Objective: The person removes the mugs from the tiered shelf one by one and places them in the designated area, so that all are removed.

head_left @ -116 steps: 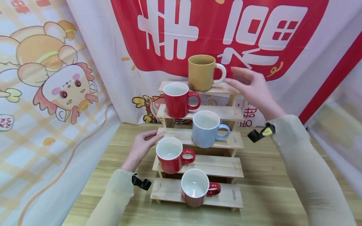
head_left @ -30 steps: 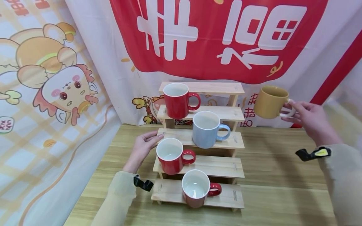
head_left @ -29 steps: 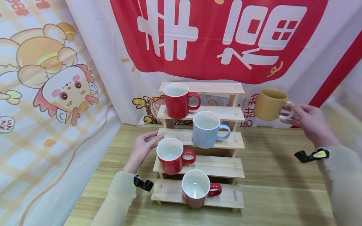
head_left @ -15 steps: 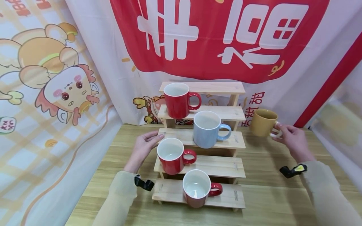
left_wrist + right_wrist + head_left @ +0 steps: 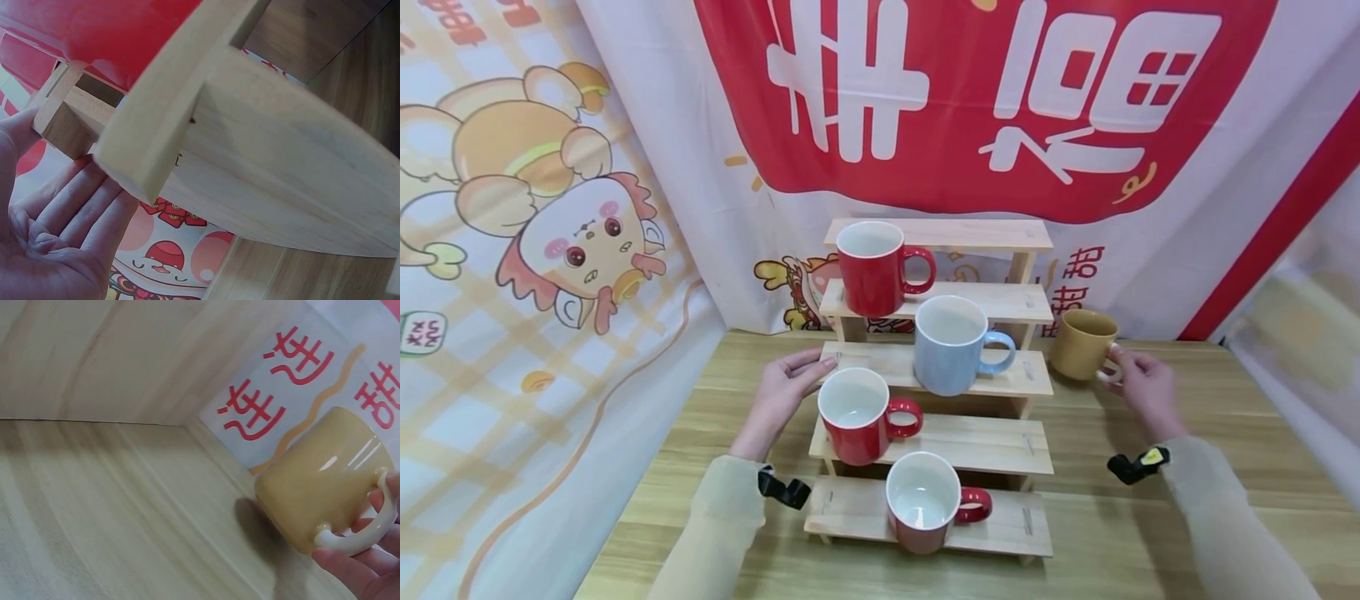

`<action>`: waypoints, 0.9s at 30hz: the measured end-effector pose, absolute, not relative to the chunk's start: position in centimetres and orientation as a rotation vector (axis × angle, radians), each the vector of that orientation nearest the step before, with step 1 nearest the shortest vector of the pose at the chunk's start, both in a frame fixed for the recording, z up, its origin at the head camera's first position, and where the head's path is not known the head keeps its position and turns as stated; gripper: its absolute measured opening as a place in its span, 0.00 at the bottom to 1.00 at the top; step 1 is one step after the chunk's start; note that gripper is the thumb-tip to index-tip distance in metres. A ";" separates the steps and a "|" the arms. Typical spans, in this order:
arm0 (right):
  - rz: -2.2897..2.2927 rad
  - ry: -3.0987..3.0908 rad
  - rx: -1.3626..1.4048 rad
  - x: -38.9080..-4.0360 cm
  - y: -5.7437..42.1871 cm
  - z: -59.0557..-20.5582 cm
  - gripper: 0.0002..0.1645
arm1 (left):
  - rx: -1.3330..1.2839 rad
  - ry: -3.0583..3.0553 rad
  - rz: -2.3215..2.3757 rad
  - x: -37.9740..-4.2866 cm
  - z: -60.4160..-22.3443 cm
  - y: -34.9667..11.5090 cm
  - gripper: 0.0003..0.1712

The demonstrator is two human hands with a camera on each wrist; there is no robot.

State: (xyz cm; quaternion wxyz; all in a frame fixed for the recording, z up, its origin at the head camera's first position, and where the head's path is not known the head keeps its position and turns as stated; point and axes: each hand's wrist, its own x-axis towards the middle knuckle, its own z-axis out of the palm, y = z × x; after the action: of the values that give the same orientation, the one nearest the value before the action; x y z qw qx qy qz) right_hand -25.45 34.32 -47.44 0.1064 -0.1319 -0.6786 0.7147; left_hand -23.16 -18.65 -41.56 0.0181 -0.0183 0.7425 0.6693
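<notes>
Watching table [image 5: 1225, 408]: I'd lower tan mug [image 5: 1081, 346] level; it is just right of rack [image 5: 977, 442], contact with the table unclear.
Rack: nearest obstacle; three red mugs [image 5: 872, 279], one blue mug [image 5: 950, 354] aboard.
Left hand [image 5: 778, 392]: pinching rack's left side.
Right hand [image 5: 1144, 392]: fingers closed on white handle [image 5: 362, 540].

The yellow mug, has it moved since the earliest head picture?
Yes: the yellow mug went down and rightward off the top shelf; the right hand holds it.

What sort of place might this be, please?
Probably a makeshift display booth, judging by the pale wooden five-tiered stand, the flat wood-grain surface and the white cloth backdrop printed in red.
</notes>
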 end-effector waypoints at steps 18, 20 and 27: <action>1.850 -2.222 -0.450 -24.7 32.6 -47.7 0.35 | -0.078 2.292 2.076 -23.0 -41.5 -18.6 0.36; 1.824 -2.257 -0.419 -24.3 32.5 -47.9 0.34 | -0.076 2.303 2.067 -23.0 -41.5 -18.6 0.37; 1.730 -2.353 -0.347 -23.2 32.1 -48.4 0.31 | -0.051 2.303 2.092 -23.2 -41.5 -18.6 0.35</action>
State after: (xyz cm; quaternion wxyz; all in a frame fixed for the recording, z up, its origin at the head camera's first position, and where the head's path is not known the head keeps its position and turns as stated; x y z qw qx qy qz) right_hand -23.17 32.13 -48.36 0.1003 -0.1173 -0.7961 0.5852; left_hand -23.18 -18.58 -41.53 0.0150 -0.0164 0.7400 0.6723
